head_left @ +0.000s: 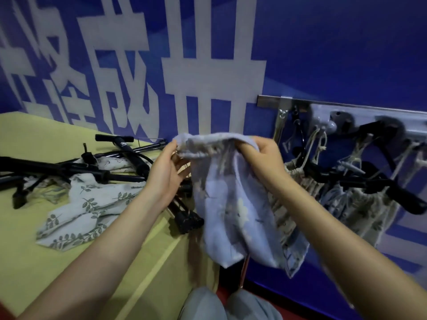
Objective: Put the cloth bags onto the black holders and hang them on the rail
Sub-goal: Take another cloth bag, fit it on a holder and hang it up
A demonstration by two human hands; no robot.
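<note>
While both hands (169, 167) (261, 155) pinch blue bag (221, 204), yellow table (34, 262) w/ black holders (69, 168) abuts blue wall (346, 54).

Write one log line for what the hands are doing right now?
left hand: grips blue bag top | right hand: grips top too | holder: none on bag | rail: other bags hung

Large white Chinese characters, one reading 成, cover the blue wall (323, 54).

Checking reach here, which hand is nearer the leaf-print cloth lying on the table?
Left. The left hand hovers just right of the leaf-print cloth; the right hand is farther right, beyond the blue bag.
</note>
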